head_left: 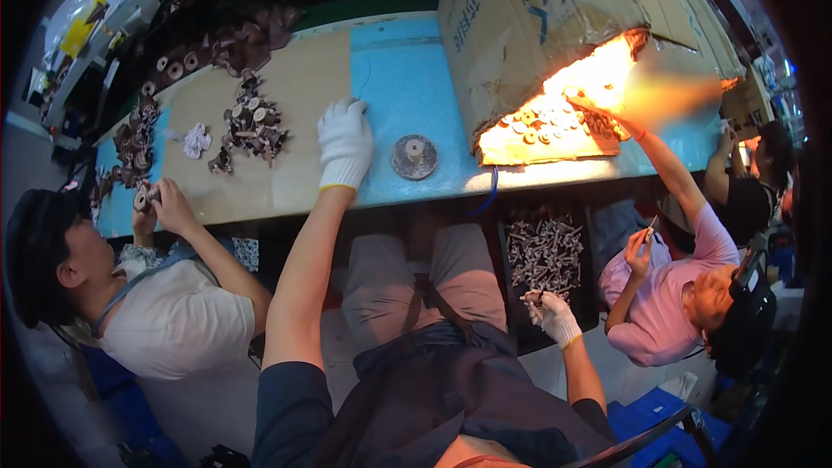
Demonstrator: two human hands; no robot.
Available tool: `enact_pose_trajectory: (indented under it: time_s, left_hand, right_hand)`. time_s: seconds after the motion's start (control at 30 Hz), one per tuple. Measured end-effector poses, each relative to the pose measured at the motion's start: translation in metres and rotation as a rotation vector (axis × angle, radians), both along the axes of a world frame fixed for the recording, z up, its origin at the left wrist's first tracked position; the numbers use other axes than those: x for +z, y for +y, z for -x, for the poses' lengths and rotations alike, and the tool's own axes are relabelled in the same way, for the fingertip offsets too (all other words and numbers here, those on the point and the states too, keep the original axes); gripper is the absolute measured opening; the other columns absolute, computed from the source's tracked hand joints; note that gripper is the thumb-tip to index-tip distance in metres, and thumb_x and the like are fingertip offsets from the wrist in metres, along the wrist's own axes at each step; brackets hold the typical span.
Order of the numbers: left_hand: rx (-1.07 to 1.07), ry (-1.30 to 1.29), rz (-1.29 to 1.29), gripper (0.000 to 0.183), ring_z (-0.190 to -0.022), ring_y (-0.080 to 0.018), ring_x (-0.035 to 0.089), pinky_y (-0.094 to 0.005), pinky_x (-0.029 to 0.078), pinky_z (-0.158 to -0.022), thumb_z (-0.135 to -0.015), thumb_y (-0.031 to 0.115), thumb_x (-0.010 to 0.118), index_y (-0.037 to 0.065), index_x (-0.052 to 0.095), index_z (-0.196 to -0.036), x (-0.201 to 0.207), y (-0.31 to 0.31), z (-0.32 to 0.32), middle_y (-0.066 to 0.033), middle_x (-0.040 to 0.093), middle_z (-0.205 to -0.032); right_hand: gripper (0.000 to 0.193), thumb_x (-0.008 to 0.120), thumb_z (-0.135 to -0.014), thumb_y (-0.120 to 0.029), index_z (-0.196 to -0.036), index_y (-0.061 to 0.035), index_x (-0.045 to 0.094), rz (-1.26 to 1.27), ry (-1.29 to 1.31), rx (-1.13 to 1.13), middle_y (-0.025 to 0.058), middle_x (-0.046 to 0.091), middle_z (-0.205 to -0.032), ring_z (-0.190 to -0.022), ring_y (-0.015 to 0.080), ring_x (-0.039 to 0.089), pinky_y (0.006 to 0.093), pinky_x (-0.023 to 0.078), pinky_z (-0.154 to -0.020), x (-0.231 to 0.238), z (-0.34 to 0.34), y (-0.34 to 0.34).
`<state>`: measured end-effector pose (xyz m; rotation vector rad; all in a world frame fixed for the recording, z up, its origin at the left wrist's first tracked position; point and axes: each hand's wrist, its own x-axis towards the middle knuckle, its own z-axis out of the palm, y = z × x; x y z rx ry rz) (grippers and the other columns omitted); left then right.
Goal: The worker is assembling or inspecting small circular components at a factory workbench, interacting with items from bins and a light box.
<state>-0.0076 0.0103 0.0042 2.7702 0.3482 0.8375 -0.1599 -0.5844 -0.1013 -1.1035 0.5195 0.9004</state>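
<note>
My left hand, in a white knit glove, rests palm down on the worktop, at the seam between the tan board and a blue sheet. Its fingers point away from me, slightly bent, and no object shows in them. To its right, a round metal disc with a pale raised hub lies on the blue sheet. Low by my right thigh, my right hand, also gloved, pinches a small dark brown part. Just beyond it is a black bin full of small metallic pieces.
A large cardboard box stands at the right, its cut opening brightly lit over small round parts. Brown parts lie heaped on the tan board. Co-workers sit on both sides, the right one reaching into the box.
</note>
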Motion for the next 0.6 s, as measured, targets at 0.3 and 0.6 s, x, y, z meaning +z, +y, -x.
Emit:
enact_pose_trajectory:
  time_s: [0.3, 0.6]
  left_hand:
    - [-0.001, -0.084, 0.004, 0.022, -0.123, -0.0356, 0.063, -0.0518, 0.047, -0.107, -0.091, 0.012, 0.067, 0.009, 0.075, -0.111, -0.005, -0.005, -0.01, -0.0127, 0.072, -0.124]
    - [0.022, -0.122, 0.025, 0.019, -0.122, -0.0344, 0.064, -0.0507, 0.047, -0.107, -0.091, 0.012, 0.065, 0.01, 0.075, -0.107, -0.005, -0.001, -0.004, -0.0116, 0.071, -0.121]
  right_hand:
    - [0.043, 0.071, -0.104, -0.037, -0.13, -0.0045, 0.062, -0.011, -0.502, 0.234, 0.0073, 0.065, -0.091, -0.064, 0.0125, 0.06, 0.0257, 0.048, -0.058, 0.15, -0.11, 0.206]
    - [0.056, 0.072, -0.101, -0.034, -0.142, 0.0011, 0.056, 0.592, -1.153, 0.603, 0.0201, 0.076, -0.117, -0.105, 0.0322, 0.076, 0.042, 0.058, -0.095, 0.204, -0.183, 0.358]
